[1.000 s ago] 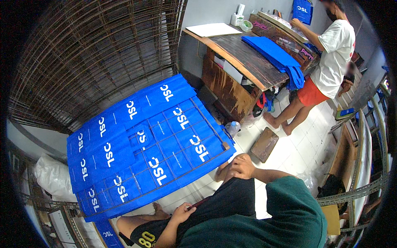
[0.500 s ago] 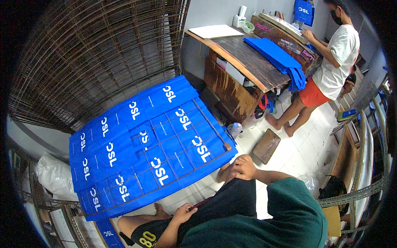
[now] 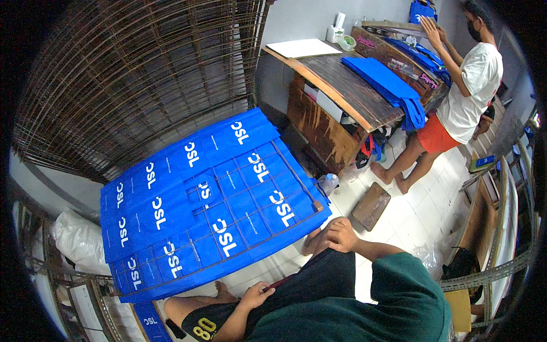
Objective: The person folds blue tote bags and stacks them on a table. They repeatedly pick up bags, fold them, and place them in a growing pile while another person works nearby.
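Note:
My right hand [image 3: 340, 235] is at my bent knee, its fingers curled, with nothing visible in them. Low over my dark shorts lies my left hand [image 3: 256, 295], fingers closed; a small dark thing shows at the fingertips, too small to name. In front of me, blue printed fabric bag panels [image 3: 165, 219] with white lettering lie overlapping across a wire rack. A thin metal grid frame [image 3: 292, 171] rests over the near and right part of them. Neither hand touches the panels.
A tall stack of wire racks [image 3: 142, 74] stands at the back left. Beyond is a worn wooden table [image 3: 319, 71] with folded blue fabric [image 3: 382, 80]. A co-worker in a white shirt [image 3: 481, 71] stands there. A brown block [image 3: 371, 206] and a bottle [image 3: 329, 183] are on the tiled floor.
The co-worker has raised a flat frame at the table, uncovering blue fabric beneath. My right hand's fingers have drawn together at the knee. My left hand stays put; the view has shifted slightly.

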`<state>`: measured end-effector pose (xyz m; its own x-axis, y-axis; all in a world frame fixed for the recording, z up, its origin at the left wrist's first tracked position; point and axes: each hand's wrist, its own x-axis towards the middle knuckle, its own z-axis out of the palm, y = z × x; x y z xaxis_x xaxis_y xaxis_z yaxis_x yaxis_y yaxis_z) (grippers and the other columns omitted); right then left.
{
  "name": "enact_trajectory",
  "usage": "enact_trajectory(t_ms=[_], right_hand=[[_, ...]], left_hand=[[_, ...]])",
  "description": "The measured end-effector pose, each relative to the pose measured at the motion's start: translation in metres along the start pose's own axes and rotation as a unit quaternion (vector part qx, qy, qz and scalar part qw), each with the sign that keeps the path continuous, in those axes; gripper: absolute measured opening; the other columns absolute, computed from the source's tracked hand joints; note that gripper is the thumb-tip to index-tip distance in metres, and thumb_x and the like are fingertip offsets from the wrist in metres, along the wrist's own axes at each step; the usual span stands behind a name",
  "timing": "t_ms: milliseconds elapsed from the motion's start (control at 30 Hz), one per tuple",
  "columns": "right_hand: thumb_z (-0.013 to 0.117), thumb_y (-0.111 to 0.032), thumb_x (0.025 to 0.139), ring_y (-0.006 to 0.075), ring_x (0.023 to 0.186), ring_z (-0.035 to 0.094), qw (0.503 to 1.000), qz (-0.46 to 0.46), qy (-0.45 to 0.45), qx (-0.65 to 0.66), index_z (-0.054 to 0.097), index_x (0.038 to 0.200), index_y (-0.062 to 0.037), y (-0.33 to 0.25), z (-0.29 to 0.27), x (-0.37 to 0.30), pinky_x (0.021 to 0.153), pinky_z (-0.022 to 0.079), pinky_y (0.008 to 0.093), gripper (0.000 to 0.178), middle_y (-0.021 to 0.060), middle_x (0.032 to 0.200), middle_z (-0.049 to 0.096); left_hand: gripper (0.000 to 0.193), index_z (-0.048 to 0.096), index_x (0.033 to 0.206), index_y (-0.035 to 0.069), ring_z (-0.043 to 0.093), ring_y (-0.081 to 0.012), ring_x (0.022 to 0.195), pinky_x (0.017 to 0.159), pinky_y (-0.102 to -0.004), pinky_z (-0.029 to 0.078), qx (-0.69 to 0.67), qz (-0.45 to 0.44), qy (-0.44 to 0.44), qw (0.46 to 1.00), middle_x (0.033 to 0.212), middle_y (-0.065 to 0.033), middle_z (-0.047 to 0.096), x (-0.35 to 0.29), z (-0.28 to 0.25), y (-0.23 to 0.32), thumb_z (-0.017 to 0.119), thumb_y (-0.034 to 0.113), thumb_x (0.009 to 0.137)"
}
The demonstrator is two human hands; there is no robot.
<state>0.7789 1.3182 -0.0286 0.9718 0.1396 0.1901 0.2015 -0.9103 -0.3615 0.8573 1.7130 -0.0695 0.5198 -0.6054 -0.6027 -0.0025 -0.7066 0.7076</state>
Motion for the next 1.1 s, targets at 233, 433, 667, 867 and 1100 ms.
enact_trajectory(t_ms=[233,433,667,867,1100], right_hand=[[0.065,-0.014,0.068,0.0299,0.068,0.058,0.942,0.126,0.312,-0.01,0.06,0.075,-0.0044,-0.006,-0.034,0.027,0.06,0.045,0.0371,0.013,0.0137,0.071,0.059],[0.063,-0.006,0.074,0.0157,0.067,0.054,0.84,0.134,0.526,0.011,0.058,0.079,-0.0015,0.043,-0.176,0.106,0.062,0.043,0.0271,0.008,0.0079,0.074,0.058],[0.057,-0.039,0.081,0.0273,0.093,0.057,0.577,0.228,0.641,0.452,0.039,0.123,-0.0023,0.175,-0.323,0.121,0.078,0.046,0.0373,0.059,0.0155,0.111,0.05],[0.057,-0.044,0.081,0.0406,0.109,0.048,0.433,0.14,0.633,0.626,0.013,0.134,-0.0005,0.236,-0.344,0.126,0.093,0.039,0.0489,0.082,0.0285,0.127,0.034],[0.06,-0.051,0.076,0.0453,0.122,0.03,0.33,0.057,0.613,0.716,-0.002,0.136,-0.0056,0.289,-0.353,0.122,0.098,0.033,0.0529,0.097,0.0307,0.135,0.02]], left_hand=[[0.049,0.058,0.1,0.008,0.052,-0.0159,0.058,0.054,-0.0308,0.041,-0.004,0.008,0.03,0.999,0.062,-0.0048,0.055,0.003,0.007,-0.015,0.062,0.05,0.075],[0.049,0.058,0.1,0.008,0.051,-0.0153,0.056,0.053,-0.0304,0.041,0.01,-0.003,0.037,0.999,0.059,-0.0042,0.053,0.002,0.001,-0.003,0.062,0.05,0.076],[0.042,0.057,0.1,0.007,0.048,-0.0136,0.05,0.048,-0.0295,0.037,0.002,-0.007,0.067,0.998,0.055,-0.0038,0.051,0.001,0.007,0.002,0.064,0.041,0.077],[0.037,0.057,0.097,0.008,0.049,-0.0149,0.049,0.047,-0.0302,0.038,0.007,0.047,0.118,0.992,0.052,-0.0042,0.05,0.012,0.023,-0.04,0.064,0.039,0.078],[0.042,0.058,0.097,0.012,0.06,-0.0227,0.064,0.059,-0.0366,0.046,0.115,0.069,0.123,0.983,0.066,-0.0076,0.06,0.023,0.031,-0.081,0.063,0.048,0.075]])
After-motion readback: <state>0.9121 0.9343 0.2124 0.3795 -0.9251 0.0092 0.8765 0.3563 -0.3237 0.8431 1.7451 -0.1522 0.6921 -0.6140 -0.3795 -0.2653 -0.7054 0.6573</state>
